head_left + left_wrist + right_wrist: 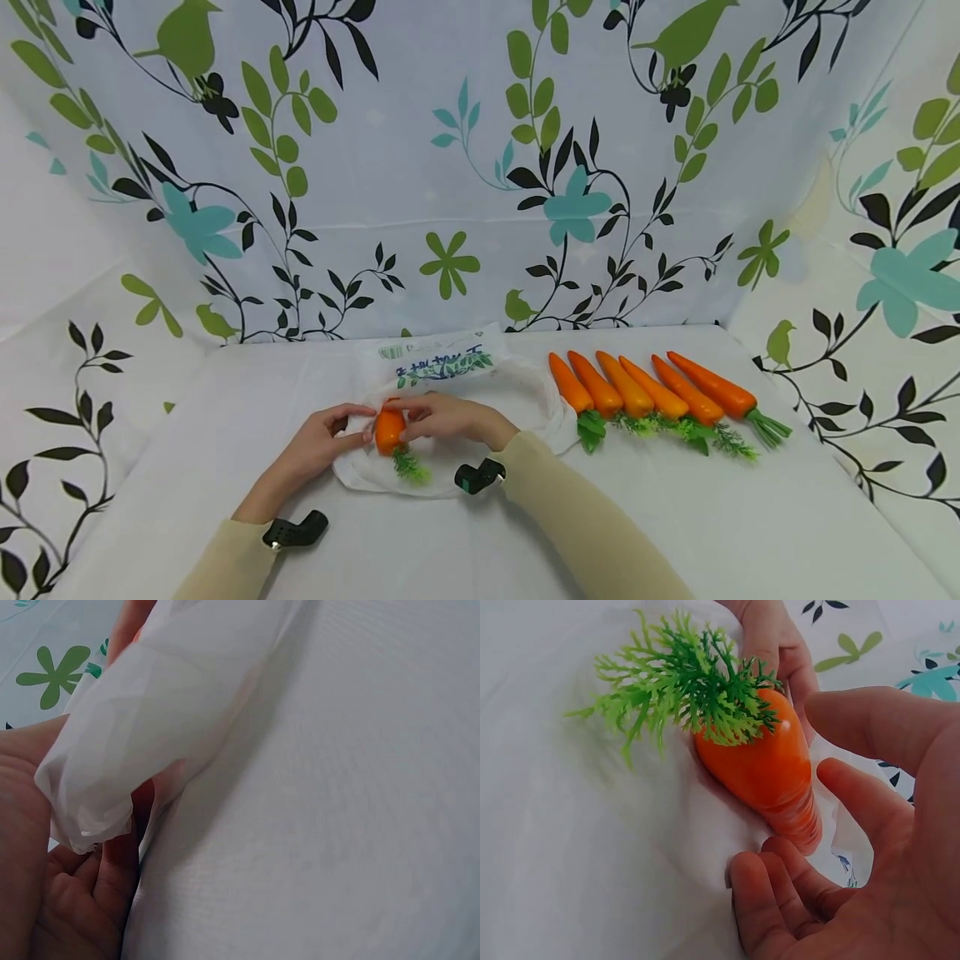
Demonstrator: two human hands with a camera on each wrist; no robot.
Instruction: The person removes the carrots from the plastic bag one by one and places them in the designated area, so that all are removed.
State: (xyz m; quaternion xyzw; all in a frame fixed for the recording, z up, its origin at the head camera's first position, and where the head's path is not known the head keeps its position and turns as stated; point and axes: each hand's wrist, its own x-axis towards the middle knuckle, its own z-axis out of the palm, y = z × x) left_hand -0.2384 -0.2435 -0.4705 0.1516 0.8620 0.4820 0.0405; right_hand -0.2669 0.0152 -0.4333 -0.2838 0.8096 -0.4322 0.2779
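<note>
An orange toy carrot (389, 429) with frilly green leaves (682, 682) lies against a thin white plastic bag (457, 479). I cannot tell how much of it is inside the bag. My left hand (326, 442) holds the bag's edge at the carrot's left; in the left wrist view, the film (142, 712) drapes over its fingers and hides part of them. My right hand (446, 417) reaches round the carrot from the other side. In the right wrist view, its thumb and index finger stand spread beside the carrot, and the other fingers bend near its narrow tip.
Several more toy carrots (630, 383) lie in a slanted row to the right, their green tops towards me. The bag's printed part (442, 362) spreads behind my hands. A white cloth (675, 517) covers the table, and a patterned curtain (420, 167) hangs at the back.
</note>
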